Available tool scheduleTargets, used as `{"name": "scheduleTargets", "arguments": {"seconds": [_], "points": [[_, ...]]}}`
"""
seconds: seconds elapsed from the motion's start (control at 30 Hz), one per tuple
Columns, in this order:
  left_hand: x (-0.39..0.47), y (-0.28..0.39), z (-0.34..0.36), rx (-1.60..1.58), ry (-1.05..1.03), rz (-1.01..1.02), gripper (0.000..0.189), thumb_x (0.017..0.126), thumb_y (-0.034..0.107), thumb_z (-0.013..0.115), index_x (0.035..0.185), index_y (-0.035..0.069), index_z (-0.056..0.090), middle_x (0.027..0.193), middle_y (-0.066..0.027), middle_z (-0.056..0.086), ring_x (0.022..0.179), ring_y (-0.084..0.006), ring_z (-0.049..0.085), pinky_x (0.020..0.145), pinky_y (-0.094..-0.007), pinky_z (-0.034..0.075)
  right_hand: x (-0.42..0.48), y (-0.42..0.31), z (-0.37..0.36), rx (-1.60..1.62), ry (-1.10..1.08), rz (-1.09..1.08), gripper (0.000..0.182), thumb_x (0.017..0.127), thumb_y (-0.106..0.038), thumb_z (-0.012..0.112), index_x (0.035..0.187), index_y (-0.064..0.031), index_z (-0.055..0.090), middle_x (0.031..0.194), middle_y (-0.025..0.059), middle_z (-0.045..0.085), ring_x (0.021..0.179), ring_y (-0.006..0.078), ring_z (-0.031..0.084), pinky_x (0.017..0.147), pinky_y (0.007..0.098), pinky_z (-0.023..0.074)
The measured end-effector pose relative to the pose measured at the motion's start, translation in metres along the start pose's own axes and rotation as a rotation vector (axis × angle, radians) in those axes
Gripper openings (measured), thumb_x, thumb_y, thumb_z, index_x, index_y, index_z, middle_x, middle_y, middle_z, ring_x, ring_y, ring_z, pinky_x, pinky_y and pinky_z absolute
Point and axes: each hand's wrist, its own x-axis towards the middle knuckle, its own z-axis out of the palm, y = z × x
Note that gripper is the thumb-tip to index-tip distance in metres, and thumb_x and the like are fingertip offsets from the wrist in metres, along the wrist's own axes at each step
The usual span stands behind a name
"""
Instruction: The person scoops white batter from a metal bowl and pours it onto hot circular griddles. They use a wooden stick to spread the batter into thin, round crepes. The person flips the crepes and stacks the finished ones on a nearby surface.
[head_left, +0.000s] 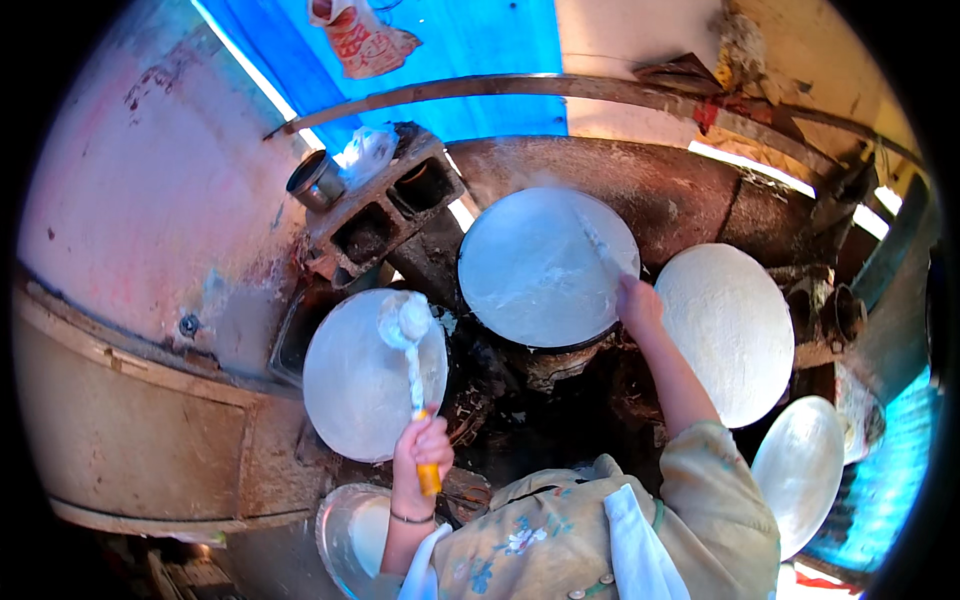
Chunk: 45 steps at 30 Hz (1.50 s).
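My left hand (422, 450) grips the orange handle of a ladle (412, 330). White batter coats the ladle's bowl and shaft. Beneath it lies a round griddle (349, 397) with a whitish surface. Over at the middle griddle (525, 255), wet white batter covers the face and faint steam rises. My right hand (639, 307) is at that griddle's right edge, closed on a thin spreading tool (592, 234) that is blurred and whitened with batter. A third griddle (724, 337) on the right bears a rough white layer. Below my left forearm stands a metal basin (330, 517) with white liquid inside.
A concrete block (379, 214) at the back left carries a metal can (315, 180) and a plastic bag (367, 154). Dark hearth supports are under the griddles. A shiny round metal disc (799, 476) leans at lower right. A metal sheet (600, 172) stands behind the middle griddle.
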Motion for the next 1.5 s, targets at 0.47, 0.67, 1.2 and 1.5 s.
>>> {"name": "scheduleTargets", "arguments": {"seconds": [0.47,0.67,1.2,1.5], "points": [[-0.04,0.009,-0.034,0.545,0.029,0.001,0.024,0.091,0.004,0.044,0.114,0.01,0.046,0.061,0.0009,0.036,0.041,-0.0019,0.03,0.036,-0.0152,0.027,-0.212,-0.073,0.0,0.44,-0.22,-0.137,0.032,0.078,-0.013,0.068,0.11,-0.0116,0.064,0.082,0.0106,0.065,0.065,0.0207,0.063,0.059,0.0319,0.0507],[0.02,-0.037,0.005,0.888,-0.055,-0.237,0.022,0.09,0.003,0.045,0.111,0.01,0.044,0.06,0.0024,0.033,0.043,-0.003,0.03,0.037,-0.0177,0.027,-0.199,-0.006,-0.027,0.138,0.172,0.177,0.03,0.079,-0.016,0.065,0.11,-0.0126,0.063,0.082,0.0153,0.063,0.07,0.0326,0.063,0.061,0.0393,0.0511],[0.227,-0.196,0.003,1.56,0.174,-0.06,0.027,0.08,-0.001,0.045,0.106,0.004,0.038,0.061,-0.0044,0.041,0.041,-0.0137,0.04,0.037,-0.0285,0.036,-0.192,0.015,-0.046,0.861,0.073,0.525,0.032,0.085,-0.017,0.062,0.114,-0.0026,0.06,0.063,0.0002,0.055,0.041,0.0071,0.044,0.036,0.0221,0.0344],[0.209,-0.187,0.007,0.804,0.171,-0.471,0.012,0.086,0.002,0.045,0.097,0.006,0.043,0.059,0.0006,0.039,0.039,-0.0071,0.037,0.035,-0.0234,0.033,-0.17,-0.003,-0.055,1.528,-0.264,0.934,0.021,0.092,-0.02,0.055,0.11,-0.0121,0.057,0.052,-0.0001,0.04,0.035,0.0098,0.036,0.031,0.0226,0.0277]]}}
